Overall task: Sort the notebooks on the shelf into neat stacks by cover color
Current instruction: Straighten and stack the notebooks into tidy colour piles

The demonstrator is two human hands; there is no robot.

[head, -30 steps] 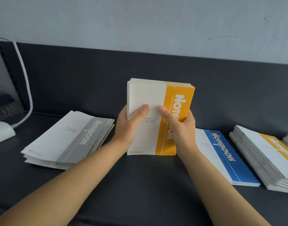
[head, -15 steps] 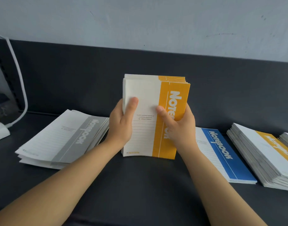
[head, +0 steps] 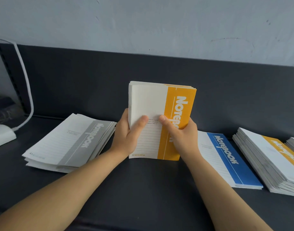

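From the head camera, a bundle of orange notebooks [head: 180, 99] stands up on its bottom edge on the dark shelf [head: 143, 189], in the middle, between the two hands. The front cover is white on the left, with thin lines on the lower part. On the right it has a wide orange band with the word "Notebook" in big white letters. The tops of the books behind it do not line up, so a few edges peek out at the top.

The left hand [head: 126, 135] grips the left side of the bundle, with its thumb curled onto the front cover. The right hand [head: 183, 135] grips the right side the same way, and its thumb covers part of the white word.

A gray stack [head: 71, 142] lies flat to the left. A blue notebook [head: 226, 159] lies flat to the right, partly behind the right wrist. Beside it is a tall pile with an orange cover on top [head: 267, 157].

Half a second ago the thumbs were higher on the cover and farther apart. Now they sit lower and their tips nearly meet. The bundle still stands in the same place, and the other stacks have not moved.
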